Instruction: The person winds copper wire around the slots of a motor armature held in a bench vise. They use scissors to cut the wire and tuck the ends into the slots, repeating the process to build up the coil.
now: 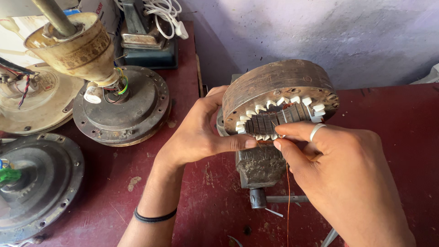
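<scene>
right grip (292, 142) pinches thin copper wire (288, 192) at the stator (279, 98)'s slots; left hand (201, 132) clasps its rim, steadying it above the vise (260, 167).

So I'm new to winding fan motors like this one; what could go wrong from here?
1. The thin copper wire pinched in the right hand might snap or kink if pulled hard.
2. The white slot liners on the motor core could get pushed out of place.
3. The core, steadied by the left hand above the small vise, may shift.
</scene>
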